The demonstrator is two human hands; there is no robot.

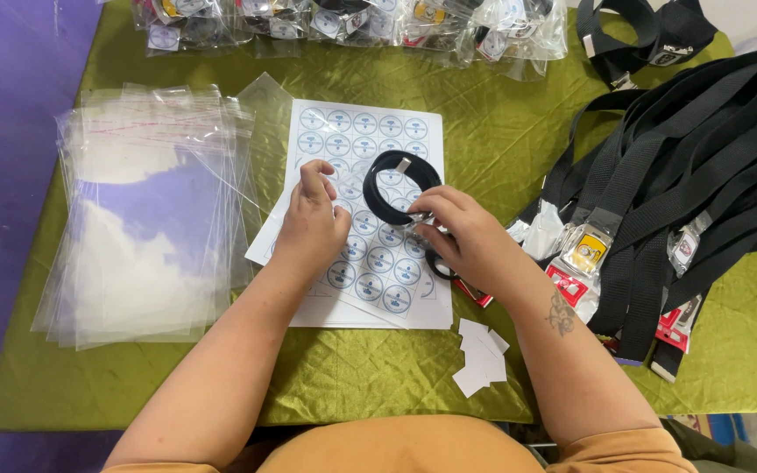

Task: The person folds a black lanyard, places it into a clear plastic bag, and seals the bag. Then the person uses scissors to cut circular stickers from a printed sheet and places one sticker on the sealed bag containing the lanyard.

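— Holding that rolled black belt [400, 186] over the sticker sheet [370, 219], is she? Where exactly?

— Just past the centre of the table, at about twelve o'clock from her chest. Her right hand [466, 241] is closed round the coil's lower edge near the metal buckle, fingers curled in a narrow grip. Her left hand [313, 223] rests on the sheet at nine o'clock of the coil, thumb and forefinger pinched close together; whether a sticker is between them I cannot tell.

— How would the belt handle?

— Light, I'd judge, and soft: woven webbing that wants to spring open, so the coil needs holding across its layers, near the buckle where it is stiffest. The stickers look thin and easily creased.

— And around her?

— Olive-green crinkled cloth [519, 131] covers the table. A stack of clear plastic bags [146, 219] lies at nine o'clock, a heap of loose black belts with tagged buckles [685, 175] at three o'clock, bagged finished belts [352, 22] along the far edge at twelve. Small white paper squares [482, 355] sit near her right forearm. Purple floor or wall shows to the left.
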